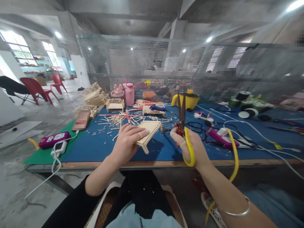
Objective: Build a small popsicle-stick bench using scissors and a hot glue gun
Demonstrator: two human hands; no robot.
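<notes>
Wooden stand [152, 127] gripped, scissors [181, 112] upright

Through my feed I have the left hand [127, 140] closed on the stand's near-left end, fingers laid across its top, forearm angling up from below. The stand is tilted over the blue tabletop [95, 150], near its front edge. The right hand [193, 144] wraps the scissors just beside it, blades pointing up.

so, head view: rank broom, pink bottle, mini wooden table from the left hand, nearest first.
1. Mini wooden table: held in the left hand.
2. Pink bottle: back of the blue worktop.
3. Broom: on the floor, left background.
</notes>
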